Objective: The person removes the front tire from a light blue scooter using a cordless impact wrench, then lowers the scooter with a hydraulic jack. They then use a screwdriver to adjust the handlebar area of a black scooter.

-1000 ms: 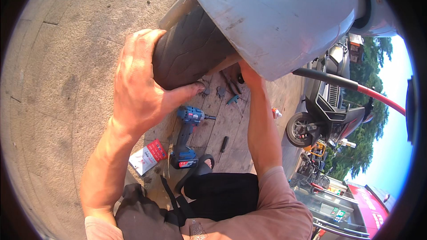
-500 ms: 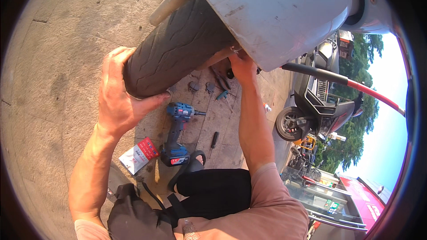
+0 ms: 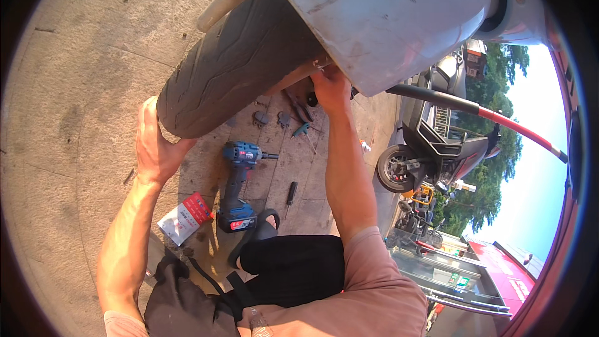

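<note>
A dark tire (image 3: 218, 68) slants across the upper center of the frame, under a pale gray fender (image 3: 393, 19). Left of center, the left hand (image 3: 156, 153) grasps its lower end, fingers and thumb curved around it. The right hand (image 3: 332, 90), upper center, reaches beside the tire; its fingertips are hidden, so their grip cannot be told. Below lies a blue power drill (image 3: 236, 184).

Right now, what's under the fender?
The tyre juts from under the fender, the right hand at its edge. The fender covers the rest of the tyre; what that hand touches is hidden.
</note>
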Action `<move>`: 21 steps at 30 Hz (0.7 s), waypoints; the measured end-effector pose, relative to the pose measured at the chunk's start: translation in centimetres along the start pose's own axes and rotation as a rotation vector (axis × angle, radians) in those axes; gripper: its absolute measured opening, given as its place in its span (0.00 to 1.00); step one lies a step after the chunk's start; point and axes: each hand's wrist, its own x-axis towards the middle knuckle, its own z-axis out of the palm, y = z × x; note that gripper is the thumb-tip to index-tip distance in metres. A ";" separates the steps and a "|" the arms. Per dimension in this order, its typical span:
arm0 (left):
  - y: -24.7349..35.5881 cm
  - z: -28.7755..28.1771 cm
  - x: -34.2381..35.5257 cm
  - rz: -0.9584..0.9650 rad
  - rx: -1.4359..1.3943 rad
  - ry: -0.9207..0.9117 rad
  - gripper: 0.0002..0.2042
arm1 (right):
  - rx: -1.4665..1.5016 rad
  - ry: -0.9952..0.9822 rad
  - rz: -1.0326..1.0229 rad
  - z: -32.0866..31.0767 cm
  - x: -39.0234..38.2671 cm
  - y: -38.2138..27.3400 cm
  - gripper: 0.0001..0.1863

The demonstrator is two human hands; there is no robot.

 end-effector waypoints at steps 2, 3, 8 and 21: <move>-0.4 0.4 0.2 0.015 0.017 -0.007 0.38 | 0.025 0.004 0.035 0.0 0.0 0.4 0.16; -0.5 0.5 0.1 0.010 0.025 0.003 0.37 | 0.024 -0.008 0.007 -0.1 -0.1 0.6 0.16; 0.3 -0.2 0.5 0.102 0.035 0.081 0.33 | -0.023 -0.050 -0.052 -0.4 -0.4 1.5 0.21; 7.8 -3.4 4.9 0.302 -0.058 0.197 0.34 | 0.385 -0.060 0.058 -0.6 -0.6 1.9 0.26</move>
